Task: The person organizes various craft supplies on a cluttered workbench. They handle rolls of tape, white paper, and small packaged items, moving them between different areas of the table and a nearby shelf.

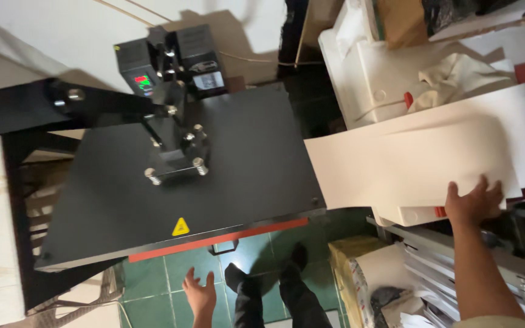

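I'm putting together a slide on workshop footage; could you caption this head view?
Right hand flat on a large pale sheet beside a closed black heat press; left hand open and empty.

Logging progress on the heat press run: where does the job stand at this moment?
Done: the heat press is shut, its black top plate down over the red pad edge. In hand: the right hand lies flat on a large cream sheet beside the press; the left hand hangs free and open. Left: the sheet is not yet under the plate.
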`<state>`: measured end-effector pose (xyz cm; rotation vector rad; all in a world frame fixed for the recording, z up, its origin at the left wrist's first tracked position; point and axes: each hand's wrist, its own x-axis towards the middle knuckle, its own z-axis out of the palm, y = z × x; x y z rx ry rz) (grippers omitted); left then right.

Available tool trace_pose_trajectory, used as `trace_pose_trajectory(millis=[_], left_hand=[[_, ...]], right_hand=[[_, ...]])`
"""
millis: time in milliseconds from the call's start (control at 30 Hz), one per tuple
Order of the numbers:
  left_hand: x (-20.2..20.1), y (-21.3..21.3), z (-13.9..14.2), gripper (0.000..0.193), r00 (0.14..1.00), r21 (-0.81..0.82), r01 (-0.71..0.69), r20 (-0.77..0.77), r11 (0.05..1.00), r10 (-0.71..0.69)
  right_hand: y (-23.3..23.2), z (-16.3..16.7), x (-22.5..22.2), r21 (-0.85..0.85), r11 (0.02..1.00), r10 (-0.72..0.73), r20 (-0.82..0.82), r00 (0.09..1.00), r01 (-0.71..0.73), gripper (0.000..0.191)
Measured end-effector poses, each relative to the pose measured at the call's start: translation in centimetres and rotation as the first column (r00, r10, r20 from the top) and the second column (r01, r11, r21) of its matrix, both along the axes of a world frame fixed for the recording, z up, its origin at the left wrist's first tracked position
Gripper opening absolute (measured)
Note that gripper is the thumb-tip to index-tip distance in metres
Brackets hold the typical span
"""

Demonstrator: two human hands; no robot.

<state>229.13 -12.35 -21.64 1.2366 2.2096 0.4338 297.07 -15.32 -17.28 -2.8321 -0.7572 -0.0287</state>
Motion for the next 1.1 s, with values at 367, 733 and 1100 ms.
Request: trace_pose_trajectory(millis=[367,733,1100], left_hand=[[-6.9,-5.9,-2.2,0.077,0.991,-0.052,-0.124,-0.066,0.991,0.12],[-5.0,-6.1,3.5,0.07,0.95,-0.08,0.047,0.31,0.996,-0.02],[-16.8,-13.4,13.3,0.052,0.892,-0.072,-0.129,0.428,0.989,0.148]], right_hand=[[-0.3,-1.4,-6.0,0.489,0.778,-0.305,-0.256,0.917,0.395,0.104],[-0.2,-0.7,-19.3,0.329,0.555,-0.1,-0.885,0.454,0.764,0.035],[-0.5,10.6,-49.2,0.054,0.846,0.19,-0.96,0.205,-0.531,0.046]])
